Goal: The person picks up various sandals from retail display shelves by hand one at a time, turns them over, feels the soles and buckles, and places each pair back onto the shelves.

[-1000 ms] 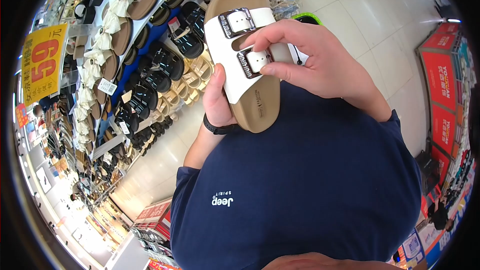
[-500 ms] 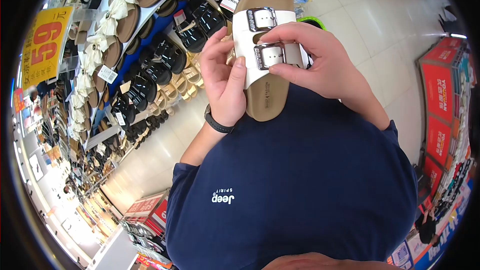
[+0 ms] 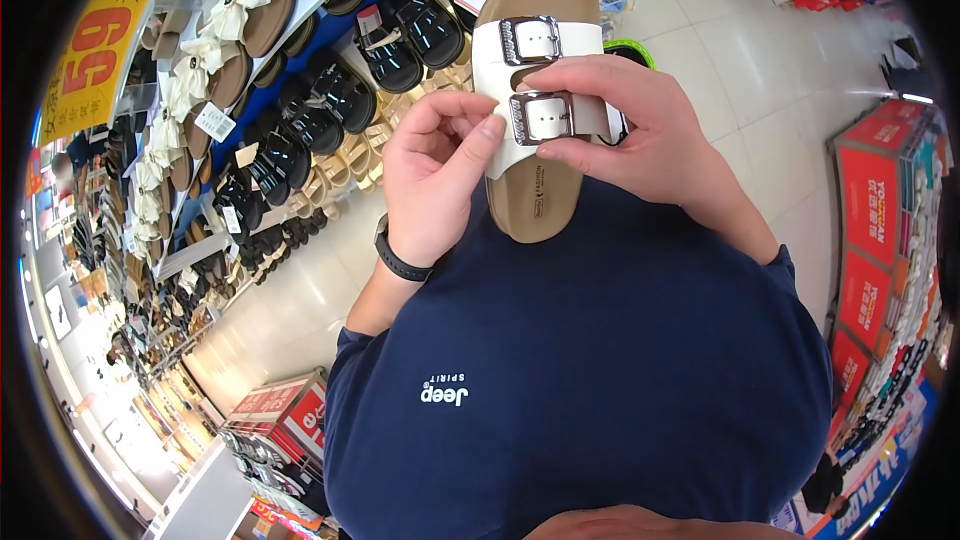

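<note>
The floor runs to the far end, with black sandals racked at left and red boxes at right. A person in a navy shirt has a white-strapped sandal up in front, heel nearest. The left hand has just curled its fingers in towards the thumb, pinching the sandal's left edge, so it looks steadied there. The right hand is clamped on the near strap, finger and thumb beside its buckle.
</note>
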Action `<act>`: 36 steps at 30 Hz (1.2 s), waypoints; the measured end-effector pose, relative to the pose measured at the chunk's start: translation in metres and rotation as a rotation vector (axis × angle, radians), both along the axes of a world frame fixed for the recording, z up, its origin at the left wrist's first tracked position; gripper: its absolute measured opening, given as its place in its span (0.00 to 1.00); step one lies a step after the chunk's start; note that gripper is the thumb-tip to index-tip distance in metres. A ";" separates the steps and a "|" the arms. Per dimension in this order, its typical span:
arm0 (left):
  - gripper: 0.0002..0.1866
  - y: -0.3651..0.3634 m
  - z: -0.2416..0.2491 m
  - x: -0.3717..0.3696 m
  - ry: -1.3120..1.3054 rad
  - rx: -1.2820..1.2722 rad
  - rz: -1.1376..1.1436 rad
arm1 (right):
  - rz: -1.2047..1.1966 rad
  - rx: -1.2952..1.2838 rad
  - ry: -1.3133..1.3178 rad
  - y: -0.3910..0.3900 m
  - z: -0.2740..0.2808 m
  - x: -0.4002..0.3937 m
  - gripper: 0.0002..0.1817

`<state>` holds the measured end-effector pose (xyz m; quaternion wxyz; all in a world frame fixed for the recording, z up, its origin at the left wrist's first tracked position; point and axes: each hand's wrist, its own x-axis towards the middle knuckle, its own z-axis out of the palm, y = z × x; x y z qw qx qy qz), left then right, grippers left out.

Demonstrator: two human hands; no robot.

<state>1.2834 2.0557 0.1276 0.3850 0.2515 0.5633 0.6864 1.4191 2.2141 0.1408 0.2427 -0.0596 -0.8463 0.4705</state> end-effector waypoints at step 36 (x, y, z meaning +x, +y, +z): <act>0.07 0.005 0.009 -0.003 -0.048 0.028 -0.054 | 0.005 -0.010 -0.030 -0.002 -0.002 -0.004 0.23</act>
